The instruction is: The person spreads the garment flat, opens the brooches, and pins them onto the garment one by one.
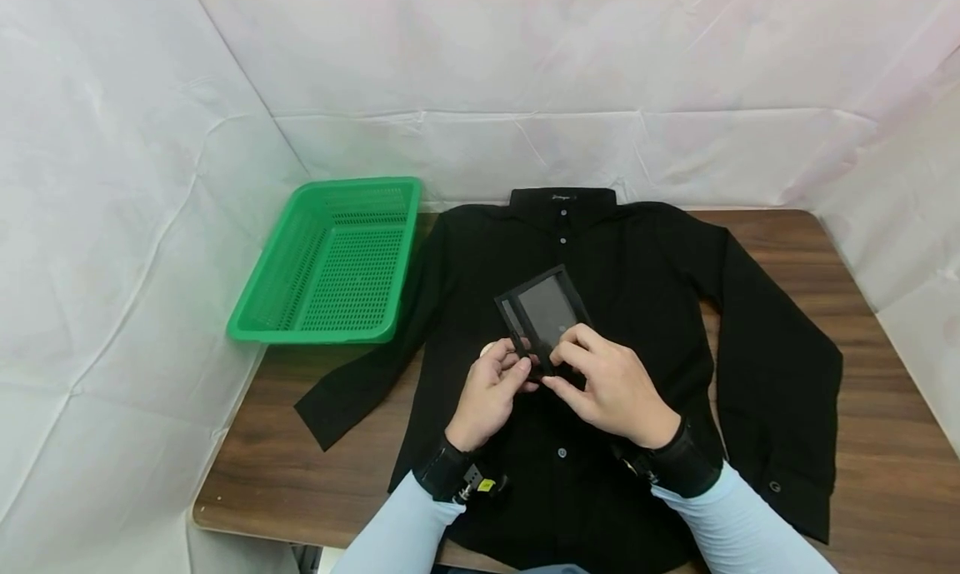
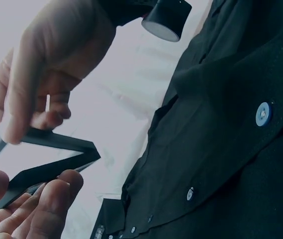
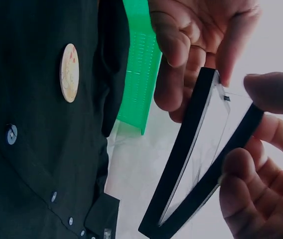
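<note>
A thin black display case (image 1: 547, 307) with clear panes is held above the shirt by both hands. Its two framed halves stand apart in a V, as the right wrist view shows of the case (image 3: 181, 164). My left hand (image 1: 487, 395) grips one half near the lower corner, thumb on the frame. The right hand (image 1: 611, 382) pinches the other half by its edge with thumb and fingers. A round, light-coloured disc with a printed pattern (image 3: 69, 73) lies on the black shirt (image 1: 630, 266), close to the left hand and mostly hidden by it in the head view.
The long-sleeved shirt is spread over a brown wooden table (image 1: 322, 482), collar toward the back. At the back left, a green plastic basket (image 1: 405, 257) stands beside one sleeve. White sheeting (image 1: 480, 74) hangs round the table.
</note>
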`<state>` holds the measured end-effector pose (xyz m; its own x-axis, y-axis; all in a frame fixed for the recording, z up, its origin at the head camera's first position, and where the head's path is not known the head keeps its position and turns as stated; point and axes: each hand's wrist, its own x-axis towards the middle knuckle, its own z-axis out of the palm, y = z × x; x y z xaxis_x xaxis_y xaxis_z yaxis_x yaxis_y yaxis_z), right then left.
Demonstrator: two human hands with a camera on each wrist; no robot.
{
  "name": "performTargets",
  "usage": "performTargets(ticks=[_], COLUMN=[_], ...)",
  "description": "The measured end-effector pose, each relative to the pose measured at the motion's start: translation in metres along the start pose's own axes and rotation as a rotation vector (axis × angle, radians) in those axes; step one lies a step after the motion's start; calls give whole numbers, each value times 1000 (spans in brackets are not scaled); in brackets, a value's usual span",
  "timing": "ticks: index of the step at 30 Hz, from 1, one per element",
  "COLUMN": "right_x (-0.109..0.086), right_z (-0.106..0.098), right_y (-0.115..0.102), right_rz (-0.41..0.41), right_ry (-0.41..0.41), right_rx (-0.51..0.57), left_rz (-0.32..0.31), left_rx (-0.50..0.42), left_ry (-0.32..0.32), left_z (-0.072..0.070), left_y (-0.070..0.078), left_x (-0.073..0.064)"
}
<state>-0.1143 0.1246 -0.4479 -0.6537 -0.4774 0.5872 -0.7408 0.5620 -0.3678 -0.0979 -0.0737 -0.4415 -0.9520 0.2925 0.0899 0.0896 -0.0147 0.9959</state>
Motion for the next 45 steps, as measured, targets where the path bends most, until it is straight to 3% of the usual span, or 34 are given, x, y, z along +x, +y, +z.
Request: performTargets(ticks=[8, 14, 22, 27, 31, 33, 38, 45], right_x=[0, -1, -2, 1, -2, -4, -7, -9], right_z=[5, 8, 8, -6, -17, -19, -20, -18], right_y=[1, 0, 1, 15, 40, 51, 67, 73], right_rz=[-52, -67, -30, 94, 284, 389, 552, 630], right_ry=[-41, -36, -82, -81, -2, -2, -84, -219], right_rx=[-16, -22, 45, 178, 231, 283, 458, 593], left_rz=[102, 94, 87, 67, 32, 10, -10, 17], left_rx=[56, 49, 153, 129, 34, -15, -115, -264], left_ry=[-35, -29, 51, 59, 29, 13, -35, -147], left_z=[3, 6, 9, 7, 5, 3, -1, -3], left_y=[1, -2, -2, -2, -5, -13, -35, -40], left_x=[-1, -2, -3, -4, -4, -3, 1, 3])
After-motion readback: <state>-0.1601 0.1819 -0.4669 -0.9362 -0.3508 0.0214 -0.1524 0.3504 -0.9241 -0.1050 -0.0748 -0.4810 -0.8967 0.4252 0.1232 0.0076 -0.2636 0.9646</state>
